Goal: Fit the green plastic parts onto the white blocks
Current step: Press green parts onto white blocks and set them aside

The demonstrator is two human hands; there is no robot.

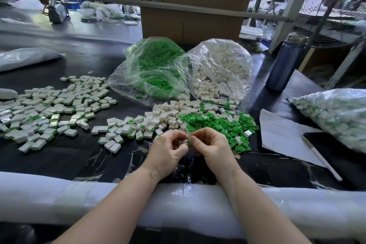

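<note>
**Here, two hands met over one green part**

Closely together, the left hand [170,149] and the right hand [212,147] stood above the black table [59,156], fingers curled, fingertips almost touching. A small green part [188,140] sat exactly between them, pinched by the right fingertips. The left fingers were curled around something pale, mostly hidden; I could not tell if it was a white block.

Just behind the hands lay loose white blocks [158,117], and to the right of them a heap of green parts [221,125]. Further back, an open clear bag [150,77] held more green parts, and beside it a second clear bag [221,69] held white blocks, some spilling out. To the left were spread finished blocks with green edges [49,109]. At the far right a tied bag [336,119] held similar pieces.
</note>
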